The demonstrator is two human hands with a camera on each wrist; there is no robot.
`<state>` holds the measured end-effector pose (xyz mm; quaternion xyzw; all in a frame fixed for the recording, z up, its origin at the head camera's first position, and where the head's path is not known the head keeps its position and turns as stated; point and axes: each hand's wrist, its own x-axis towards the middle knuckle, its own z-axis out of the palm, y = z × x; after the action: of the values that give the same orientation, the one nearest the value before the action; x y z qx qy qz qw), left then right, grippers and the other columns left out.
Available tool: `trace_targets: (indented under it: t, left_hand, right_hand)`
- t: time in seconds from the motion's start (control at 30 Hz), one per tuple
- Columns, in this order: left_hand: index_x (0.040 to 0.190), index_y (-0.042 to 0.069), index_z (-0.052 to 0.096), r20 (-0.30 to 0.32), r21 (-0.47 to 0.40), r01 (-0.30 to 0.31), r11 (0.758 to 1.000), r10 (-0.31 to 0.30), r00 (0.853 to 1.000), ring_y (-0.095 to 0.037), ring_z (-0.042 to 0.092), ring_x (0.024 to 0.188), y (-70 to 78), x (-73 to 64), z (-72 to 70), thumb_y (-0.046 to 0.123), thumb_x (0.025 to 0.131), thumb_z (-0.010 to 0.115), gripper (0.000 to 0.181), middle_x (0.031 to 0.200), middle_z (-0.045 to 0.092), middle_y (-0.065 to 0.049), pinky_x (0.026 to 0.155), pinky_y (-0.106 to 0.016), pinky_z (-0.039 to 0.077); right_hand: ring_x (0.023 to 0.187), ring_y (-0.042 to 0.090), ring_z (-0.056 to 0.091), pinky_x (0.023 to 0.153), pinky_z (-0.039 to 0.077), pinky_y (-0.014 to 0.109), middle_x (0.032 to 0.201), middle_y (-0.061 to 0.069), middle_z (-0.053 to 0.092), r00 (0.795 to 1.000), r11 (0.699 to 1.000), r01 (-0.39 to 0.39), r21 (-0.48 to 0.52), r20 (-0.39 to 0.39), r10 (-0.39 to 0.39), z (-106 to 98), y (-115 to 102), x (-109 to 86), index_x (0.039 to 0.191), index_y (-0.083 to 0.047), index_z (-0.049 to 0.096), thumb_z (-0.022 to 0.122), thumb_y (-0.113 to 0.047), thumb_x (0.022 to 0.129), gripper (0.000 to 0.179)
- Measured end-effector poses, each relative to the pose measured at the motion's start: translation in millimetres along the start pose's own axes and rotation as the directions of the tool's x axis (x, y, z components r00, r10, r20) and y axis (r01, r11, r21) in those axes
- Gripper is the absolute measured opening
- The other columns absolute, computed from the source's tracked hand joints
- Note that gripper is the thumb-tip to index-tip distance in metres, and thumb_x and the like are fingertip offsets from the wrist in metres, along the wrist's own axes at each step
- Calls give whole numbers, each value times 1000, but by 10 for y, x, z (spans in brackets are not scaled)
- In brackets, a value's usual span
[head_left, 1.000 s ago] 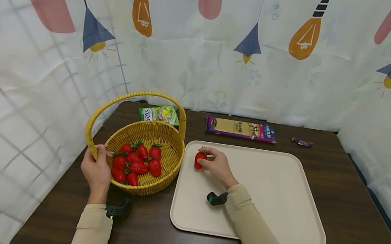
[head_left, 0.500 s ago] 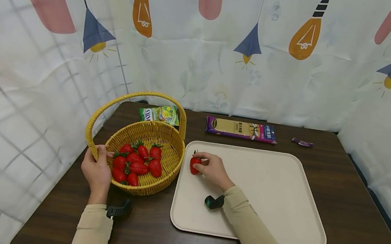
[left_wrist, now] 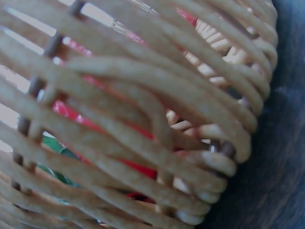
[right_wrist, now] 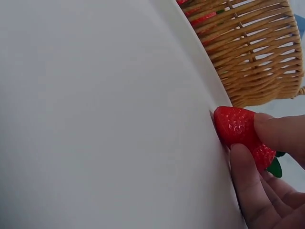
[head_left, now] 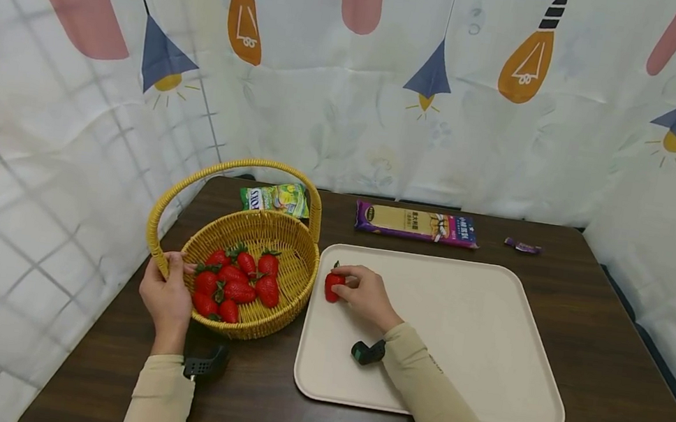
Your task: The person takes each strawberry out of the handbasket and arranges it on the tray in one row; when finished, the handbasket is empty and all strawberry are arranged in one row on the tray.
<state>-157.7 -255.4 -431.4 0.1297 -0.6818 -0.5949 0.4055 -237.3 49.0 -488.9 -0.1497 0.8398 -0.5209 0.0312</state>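
My right hand (head_left: 368, 295) pinches a red strawberry (head_left: 333, 286) between thumb and fingers at the left side of the cream tray (head_left: 449, 337). In the right wrist view the strawberry (right_wrist: 237, 128) lies low against the tray surface, its green leaves pointing away from the tray's middle. On the left, my left hand (head_left: 169, 296) grips the rim of the yellow wicker basket (head_left: 276, 323) near the foot of its handle. Several strawberries (head_left: 239, 290) lie inside. Through the weave in the left wrist view, red and green show behind the basket wall (left_wrist: 143, 114).
Behind the basket lies a green snack packet (head_left: 279, 198). A long purple-and-yellow food packet (head_left: 417, 224) sits beyond the tray, with a small purple wrapped piece (head_left: 522, 246) to its right. A patterned curtain (head_left: 350, 114) hangs around the dark wooden table (head_left: 614, 386).
My right hand has moved slightly left and towards me with the strawberry, nearer the tray's left edge. The left hand and the basket have stayed in place.
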Motion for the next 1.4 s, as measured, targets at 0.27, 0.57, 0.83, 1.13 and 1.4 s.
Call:
trace_targets:
  t: [0.27, 0.57, 0.83, 1.13, 1.4]
  left_hand:
    - [105, -17, 59, -8, 9, 2, 1000, -2, 1000, -3, 62, 72, 30, -11, -5, 27, 99, 54, 44, 67, 59, 10, 78, -28, 46]
    - [104, -17, 59, -8, 7, -5, 1000, 5, 1000, -3, 62, 72, 18, -9, -13, 27, 99, 55, 45, 67, 59, 7, 77, -26, 46]
    - [104, -16, 59, -7, 13, -1, 1000, 1, 1000, -2, 62, 72, 18, -15, 0, 27, 100, 54, 44, 67, 58, 7, 78, -27, 46]
    - [105, -17, 58, 2, 15, 8, 1000, -8, 1000, -1, 62, 72, -19, -11, -11, 26, 100, 54, 44, 67, 59, 9, 77, -24, 44]
    - [105, -18, 58, -6, -6, -1, 1000, 1, 1000, -6, 63, 79, -49, 27, -14, 25, 99, 55, 44, 72, 63, 4, 82, -20, 45]
  right_hand:
    - [84, 16, 67, 67, 54, 28, 109, 10, 71, 1000, 1000, -8, 12, 2, 8, 41, 12, 5, 113, -12, 74, 72, -6, 86, 27]
    - [84, 14, 67, 70, 53, 27, 113, 7, 68, 1000, 1000, 8, -20, -4, -8, 75, 12, -8, 113, -12, 73, 73, -7, 85, 29]
    - [87, 20, 69, 70, 54, 26, 120, 11, 62, 998, 998, 56, -21, -25, -56, 64, 0, -27, 117, -10, 71, 73, -5, 84, 34]
    - [79, 16, 69, 60, 52, 26, 121, 9, 62, 991, 998, 31, 61, -135, -23, 24, -39, -21, 121, -10, 68, 70, -8, 87, 35]
    - [90, 40, 67, 77, 56, 42, 113, 16, 66, 995, 943, 43, 330, -102, -9, -83, -327, -29, 118, 1, 66, 62, -7, 94, 25]
